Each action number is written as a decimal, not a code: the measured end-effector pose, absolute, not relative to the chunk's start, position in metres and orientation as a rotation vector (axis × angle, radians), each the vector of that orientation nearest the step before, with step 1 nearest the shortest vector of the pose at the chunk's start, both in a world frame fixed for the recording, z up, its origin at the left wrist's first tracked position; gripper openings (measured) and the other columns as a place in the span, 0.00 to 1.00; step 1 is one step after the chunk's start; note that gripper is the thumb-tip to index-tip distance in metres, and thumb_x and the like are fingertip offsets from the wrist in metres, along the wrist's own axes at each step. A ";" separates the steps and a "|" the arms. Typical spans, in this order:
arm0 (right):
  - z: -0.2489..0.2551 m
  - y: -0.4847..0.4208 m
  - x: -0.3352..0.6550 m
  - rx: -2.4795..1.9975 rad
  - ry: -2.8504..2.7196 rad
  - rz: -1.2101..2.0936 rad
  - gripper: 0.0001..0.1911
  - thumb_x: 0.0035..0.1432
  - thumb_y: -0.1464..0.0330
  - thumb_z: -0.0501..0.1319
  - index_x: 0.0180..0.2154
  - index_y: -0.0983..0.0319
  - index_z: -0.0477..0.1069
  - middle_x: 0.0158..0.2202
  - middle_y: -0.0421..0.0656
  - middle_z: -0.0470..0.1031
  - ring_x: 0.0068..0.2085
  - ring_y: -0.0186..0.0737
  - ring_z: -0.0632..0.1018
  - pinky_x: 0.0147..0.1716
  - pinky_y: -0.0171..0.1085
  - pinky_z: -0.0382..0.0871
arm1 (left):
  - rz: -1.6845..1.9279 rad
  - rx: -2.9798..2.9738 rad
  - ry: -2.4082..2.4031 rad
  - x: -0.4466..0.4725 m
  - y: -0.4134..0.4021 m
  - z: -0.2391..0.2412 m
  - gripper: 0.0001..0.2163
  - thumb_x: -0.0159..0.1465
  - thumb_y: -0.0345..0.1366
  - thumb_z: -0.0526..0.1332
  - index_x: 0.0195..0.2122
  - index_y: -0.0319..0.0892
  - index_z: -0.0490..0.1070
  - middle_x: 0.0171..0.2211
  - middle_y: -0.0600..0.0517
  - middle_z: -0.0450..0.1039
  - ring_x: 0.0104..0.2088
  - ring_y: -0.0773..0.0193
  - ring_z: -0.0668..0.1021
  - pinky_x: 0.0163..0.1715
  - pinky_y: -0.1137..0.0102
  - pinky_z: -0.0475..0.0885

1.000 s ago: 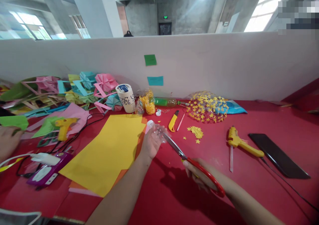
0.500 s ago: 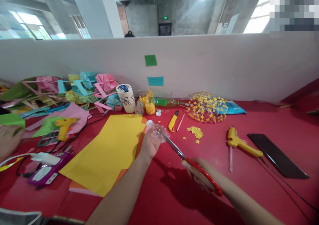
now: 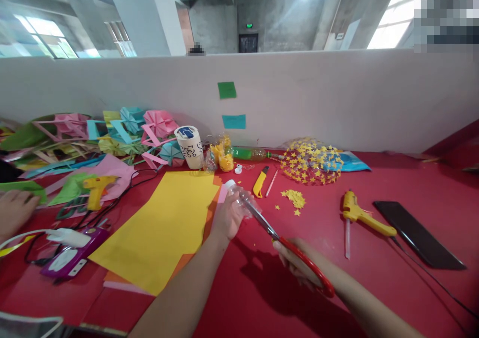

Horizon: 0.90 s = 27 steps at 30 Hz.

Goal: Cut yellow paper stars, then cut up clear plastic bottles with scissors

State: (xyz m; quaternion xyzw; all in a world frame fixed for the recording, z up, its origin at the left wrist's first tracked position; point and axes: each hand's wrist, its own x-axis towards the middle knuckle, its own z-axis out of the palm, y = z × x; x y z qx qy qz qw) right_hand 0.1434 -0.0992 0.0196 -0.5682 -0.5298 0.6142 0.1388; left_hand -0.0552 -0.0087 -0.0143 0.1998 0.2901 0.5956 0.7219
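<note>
My left hand point(image 3: 229, 216) is closed around a clear plastic bottle piece point(image 3: 247, 202) with a white cap, held over the red table. In my right hand point(image 3: 297, 260) are red-handled scissors point(image 3: 306, 259), their blades pointing up and left against the clear plastic. Whether the blades are parted I cannot tell. Just beyond the bottle piece lie a yellow utility knife point(image 3: 260, 182) and a thin striped stick point(image 3: 271, 184). A small pile of yellow stars point(image 3: 295, 198) is to their right. Yellow paper sheets point(image 3: 160, 228) spread out left of my left hand.
A yellow glue gun point(image 3: 368, 217) and a black phone-like slab point(image 3: 417, 234) lie at right. Star-covered clear plastic point(image 3: 310, 161) and a white cup point(image 3: 189, 147) stand at the back. At left are folded paper flowers point(image 3: 159, 123), a purple power strip point(image 3: 75, 253) and another person's hand point(image 3: 17, 211).
My left hand and the bottle piece have shifted slightly right, toward the scissors. My right hand stays nearly in place. The other person's hand at left has moved a little to the right.
</note>
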 end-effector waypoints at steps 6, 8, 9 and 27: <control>0.011 -0.100 0.141 -1.676 -1.528 1.757 0.32 0.53 0.37 0.54 0.23 0.58 0.58 0.11 0.29 0.55 0.09 0.26 0.58 0.08 0.27 0.55 | 1.324 0.443 0.618 -0.055 -0.007 -0.016 0.11 0.57 0.36 0.65 0.41 0.43 0.70 0.38 0.48 0.79 0.41 0.57 0.81 0.43 0.62 0.74; 0.008 -0.099 0.141 -1.687 -1.544 1.736 0.31 0.54 0.37 0.55 0.23 0.58 0.58 0.11 0.29 0.55 0.09 0.26 0.58 0.08 0.27 0.54 | 1.328 0.430 0.621 -0.055 -0.007 -0.016 0.12 0.57 0.36 0.66 0.41 0.43 0.70 0.38 0.48 0.79 0.41 0.57 0.81 0.43 0.62 0.74; 0.007 -0.099 0.141 -1.691 -1.545 1.735 0.31 0.54 0.38 0.55 0.23 0.58 0.58 0.11 0.29 0.55 0.09 0.26 0.58 0.08 0.27 0.54 | 1.330 0.426 0.616 -0.056 -0.007 -0.016 0.12 0.57 0.36 0.66 0.41 0.43 0.70 0.38 0.48 0.79 0.40 0.57 0.81 0.43 0.62 0.74; 0.001 -0.099 0.142 -1.641 -1.553 1.744 0.32 0.55 0.36 0.52 0.24 0.59 0.59 0.12 0.29 0.55 0.11 0.27 0.60 0.08 0.26 0.57 | 1.298 0.487 0.667 -0.047 -0.012 -0.007 0.11 0.61 0.43 0.63 0.39 0.42 0.70 0.34 0.48 0.78 0.40 0.55 0.81 0.38 0.65 0.75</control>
